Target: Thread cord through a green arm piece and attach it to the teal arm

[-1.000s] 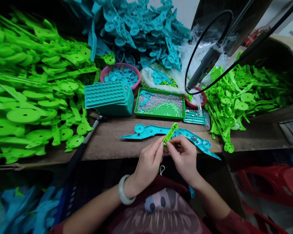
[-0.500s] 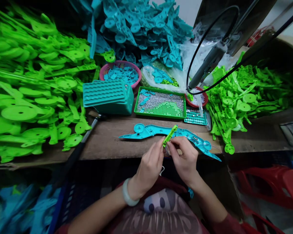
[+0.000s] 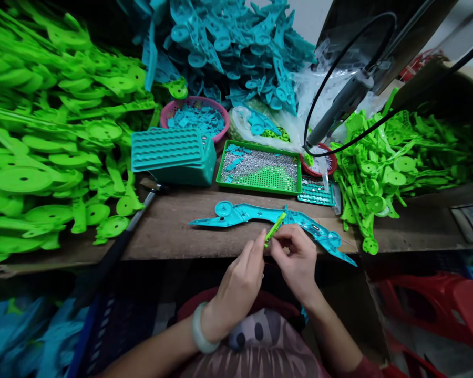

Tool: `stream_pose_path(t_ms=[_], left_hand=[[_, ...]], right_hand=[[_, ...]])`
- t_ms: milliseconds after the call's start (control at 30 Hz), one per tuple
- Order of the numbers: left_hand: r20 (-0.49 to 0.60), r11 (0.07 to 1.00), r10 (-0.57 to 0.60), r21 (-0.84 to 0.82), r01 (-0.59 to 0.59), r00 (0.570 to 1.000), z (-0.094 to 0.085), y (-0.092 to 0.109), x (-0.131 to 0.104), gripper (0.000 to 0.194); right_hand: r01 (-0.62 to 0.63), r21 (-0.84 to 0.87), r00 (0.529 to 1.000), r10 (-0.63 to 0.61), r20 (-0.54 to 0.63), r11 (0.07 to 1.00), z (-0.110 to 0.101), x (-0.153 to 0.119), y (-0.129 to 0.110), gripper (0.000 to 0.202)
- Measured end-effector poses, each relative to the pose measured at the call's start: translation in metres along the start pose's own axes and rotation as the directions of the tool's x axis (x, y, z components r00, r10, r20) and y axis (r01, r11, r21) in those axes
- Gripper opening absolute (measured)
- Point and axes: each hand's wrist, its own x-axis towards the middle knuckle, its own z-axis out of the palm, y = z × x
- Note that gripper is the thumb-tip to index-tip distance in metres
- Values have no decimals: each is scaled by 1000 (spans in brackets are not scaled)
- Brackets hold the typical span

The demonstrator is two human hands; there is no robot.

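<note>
Near the bench's front edge, my left hand [image 3: 240, 275] is closed on a small bright green plastic part [image 3: 275, 229], slim and tilted up to the right. My right hand [image 3: 295, 257] is pinched against the lower end of that part; whatever sits between its fingertips is hidden. Just beyond both hands lies a long curved blue plastic piece [image 3: 248, 212], hollow side up, with round ends and a small dark component in its right half. A thin wire shows near its right end.
A green tray [image 3: 260, 190] of small metal screws stands behind the blue piece. Left of it are stacked teal trays [image 3: 169, 152] and a hammer-like tool [image 3: 142, 210]. A grey electric screwdriver [image 3: 341, 107] hangs at right. Green parts [image 3: 35, 178] are heaped at both sides.
Both hands have shifted slightly, and the green part has turned so it shows a narrower edge and sits a little lower. The blue piece stays on the bench.
</note>
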Motion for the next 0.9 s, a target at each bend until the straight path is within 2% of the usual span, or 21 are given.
stream_pose_path(t_ms=[133,200,267,433,500,633,767,900], left_hand=[[48,998,-22,64,19,999,4,-1,-6,61],[62,998,-26,66,22,998,5,-3,-8,60],[52,999,-37,24,36,998,6,-5,-7,59],[-51,989,-96,-118,89,994,3,-4,3,53],[-43,977,-114,-184,104,993,0,-2,6,48],[-2,953,-142,-269,136,990,-4,-1,10,39],[-25,968,-133,-218,125,991,-2,-1,10,38],[-4,976,-112,-189,110,994,0,-1,10,32]], right_hand=[[97,-171,987,-117,-108,980,10,-4,-3,17],[105,-169,985,-126,-117,980,12,-7,-3,16],[85,-104,991,-95,-92,991,11,-8,-2,16],[14,12,999,-15,52,1000,0,-9,4,18],[17,29,997,-19,76,999,-4,-7,5,17],[-20,9,997,20,74,1000,-6,-4,2,11],[-121,-50,991,123,50,991,-2,-2,-4,14],[-130,-130,991,131,-1,983,4,-3,-4,15]])
